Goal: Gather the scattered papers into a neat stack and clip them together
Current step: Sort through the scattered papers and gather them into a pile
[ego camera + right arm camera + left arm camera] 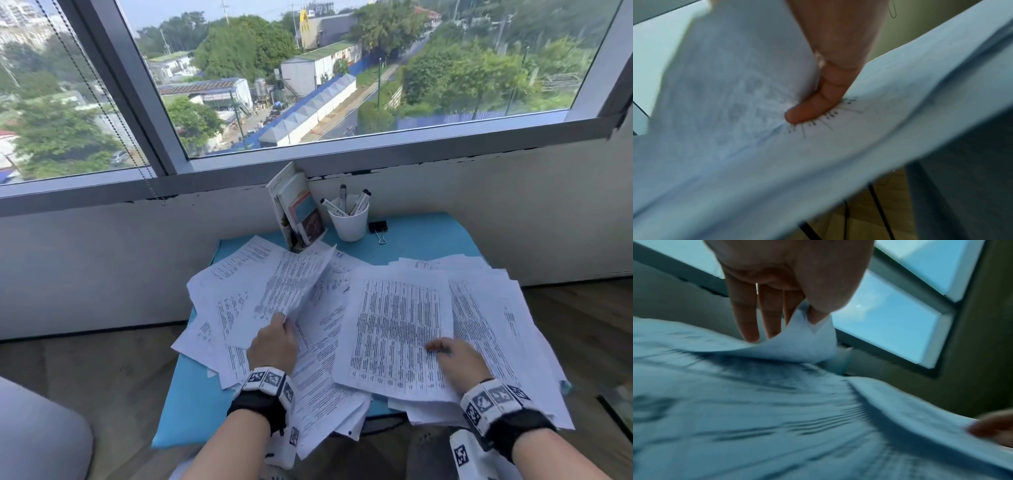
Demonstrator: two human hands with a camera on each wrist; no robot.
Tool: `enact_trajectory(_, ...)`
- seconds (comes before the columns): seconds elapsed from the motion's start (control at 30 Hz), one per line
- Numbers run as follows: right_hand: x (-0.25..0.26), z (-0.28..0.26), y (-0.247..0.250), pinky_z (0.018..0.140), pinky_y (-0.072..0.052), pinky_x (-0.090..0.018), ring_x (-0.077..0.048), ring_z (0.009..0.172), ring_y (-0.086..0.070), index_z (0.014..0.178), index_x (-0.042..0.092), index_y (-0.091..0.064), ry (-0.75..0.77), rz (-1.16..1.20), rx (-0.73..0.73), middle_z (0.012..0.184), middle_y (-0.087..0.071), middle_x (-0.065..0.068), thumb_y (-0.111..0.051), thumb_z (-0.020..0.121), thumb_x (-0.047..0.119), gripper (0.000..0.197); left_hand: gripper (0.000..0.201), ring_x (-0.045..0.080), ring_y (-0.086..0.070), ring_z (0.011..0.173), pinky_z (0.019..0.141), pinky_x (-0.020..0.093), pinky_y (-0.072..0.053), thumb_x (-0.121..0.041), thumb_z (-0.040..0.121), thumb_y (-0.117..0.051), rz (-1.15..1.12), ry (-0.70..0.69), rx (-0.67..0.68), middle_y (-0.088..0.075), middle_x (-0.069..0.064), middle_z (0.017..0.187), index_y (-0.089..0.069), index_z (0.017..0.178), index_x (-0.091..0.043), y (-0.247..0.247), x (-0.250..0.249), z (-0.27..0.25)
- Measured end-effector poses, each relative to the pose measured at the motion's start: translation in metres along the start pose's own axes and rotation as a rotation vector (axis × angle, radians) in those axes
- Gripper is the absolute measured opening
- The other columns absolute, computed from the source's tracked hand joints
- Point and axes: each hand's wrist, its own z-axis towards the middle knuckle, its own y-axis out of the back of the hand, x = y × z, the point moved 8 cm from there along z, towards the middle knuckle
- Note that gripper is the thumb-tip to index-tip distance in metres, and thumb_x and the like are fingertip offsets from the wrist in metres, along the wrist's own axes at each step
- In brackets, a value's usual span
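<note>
Several printed sheets (325, 342) lie scattered and overlapping across a small blue table (428, 240). My left hand (284, 322) pinches the near corner of one sheet (291, 284) and holds it curled up off the pile; the left wrist view shows that corner (809, 337) between thumb and fingers of the left hand (807, 318). My right hand (442, 347) holds a sheet with a dense table (397, 329) by its near right edge. In the right wrist view its thumb (812, 107) presses on the paper (735, 97), the other fingers hidden under it. A black binder clip (377, 226) lies at the table's back.
A white cup (350, 224) of markers and leaning booklets (298, 212) stand at the back of the table against the wall under the window. Some sheets overhang the table's near and right edges. Wooden floor surrounds the table; a grey cushion (34, 435) sits at the lower left.
</note>
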Motion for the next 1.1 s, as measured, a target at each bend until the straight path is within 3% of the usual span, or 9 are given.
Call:
enact_trajectory(0.17,0.038,-0.019,0.009,0.087,-0.041,-0.033,-0.020,0.092,-0.058,0.102,0.011,-0.070,0.054,0.169,0.064,0.100,-0.066,-0.002,-0.034,0.094,0.056,0.058,0.038,0.023,-0.059,0.057,0.053,0.030,-0.048,-0.046,0.095,-0.027,-0.228,-0.396,-0.047,-0.059,0.000,0.067,-0.053,0.097,-0.019,0.007,-0.077,-0.055)
enact_trajectory(0.23,0.055,-0.031,-0.001,0.080,-0.048,-0.034,-0.023,0.086,-0.064,0.090,0.010,-0.070,0.024,0.414,0.172,0.087,-0.069,-0.003,-0.042,0.084,0.067,0.064,0.035,0.020,-0.058,0.058,0.051,0.028,-0.046,-0.042,0.090,-0.026,-0.168,-0.547,0.022,-0.061,-0.002,0.070,-0.054,0.093,-0.021,-0.013,-0.105,-0.080)
enact_trajectory(0.33,0.059,-0.036,-0.015,0.064,-0.054,-0.039,-0.027,0.067,-0.064,0.071,0.007,-0.064,-0.012,0.471,0.182,0.065,-0.065,-0.007,-0.067,0.083,0.038,0.033,0.018,0.019,-0.059,0.064,0.050,0.026,-0.044,-0.033,0.089,-0.040,-0.192,-0.763,0.080,-0.063,-0.004,0.075,-0.053,0.087,-0.020,-0.034,-0.133,-0.110)
enact_trajectory(0.4,0.053,-0.028,-0.013,0.076,-0.056,-0.046,-0.029,0.075,-0.067,0.083,0.006,-0.066,0.041,0.359,0.099,0.077,-0.070,-0.011,-0.070,0.079,0.015,0.010,0.028,0.016,-0.057,0.081,0.071,0.027,-0.044,-0.042,0.095,-0.040,-0.251,-0.830,0.128,-0.067,-0.005,0.093,-0.058,0.097,-0.021,-0.040,-0.134,-0.116)
enact_trajectory(0.53,0.035,-0.011,0.022,0.091,-0.048,-0.042,-0.026,0.097,-0.060,0.126,0.009,-0.045,0.034,0.534,0.005,0.111,-0.060,-0.009,-0.068,0.077,-0.007,0.056,0.053,0.010,-0.052,0.110,0.095,0.021,-0.030,-0.059,0.090,-0.031,-0.223,-0.638,0.131,-0.061,-0.008,0.120,-0.059,0.118,-0.024,-0.034,-0.084,-0.091)
enact_trajectory(0.67,0.007,0.012,0.077,0.104,-0.033,-0.040,-0.026,0.122,-0.043,0.145,0.016,-0.018,0.055,0.334,-0.074,0.132,-0.039,-0.008,-0.062,0.084,-0.005,0.078,0.041,0.011,-0.048,0.121,0.104,0.026,-0.031,-0.042,0.093,-0.045,-0.068,-0.376,0.112,-0.053,-0.008,0.130,-0.050,0.129,-0.025,-0.027,-0.016,-0.053)
enact_trajectory(0.83,-0.046,0.039,0.100,0.075,-0.048,-0.035,-0.032,0.082,-0.061,0.143,0.020,-0.027,-0.063,-0.115,-0.054,0.118,-0.058,-0.020,-0.055,0.086,0.005,0.066,0.048,0.018,-0.039,0.130,0.107,0.031,-0.034,-0.038,0.093,-0.049,0.076,-0.203,0.198,-0.043,0.000,0.140,-0.041,0.138,-0.022,-0.028,0.033,-0.018)
enact_trajectory(1.0,-0.056,0.035,0.096,0.089,-0.045,-0.038,-0.031,0.104,-0.051,0.134,0.034,-0.040,-0.048,-0.482,-0.191,0.116,-0.043,-0.008,-0.065,0.079,0.023,0.061,0.060,0.020,-0.033,0.137,0.111,0.036,-0.033,-0.041,0.092,-0.051,0.114,-0.118,0.396,-0.030,0.000,0.151,-0.030,0.145,-0.024,-0.051,0.049,-0.011)
enact_trajectory(1.1,-0.048,0.032,0.078,0.095,-0.043,-0.036,-0.025,0.113,-0.048,0.122,0.035,-0.051,0.021,-0.710,-0.147,0.122,-0.048,-0.002,-0.048,0.085,0.017,0.041,0.057,0.021,-0.043,0.129,0.105,0.036,-0.038,-0.043,0.091,-0.051,0.164,-0.111,0.380,-0.040,0.000,0.144,-0.035,0.142,-0.024,-0.049,0.046,-0.009)
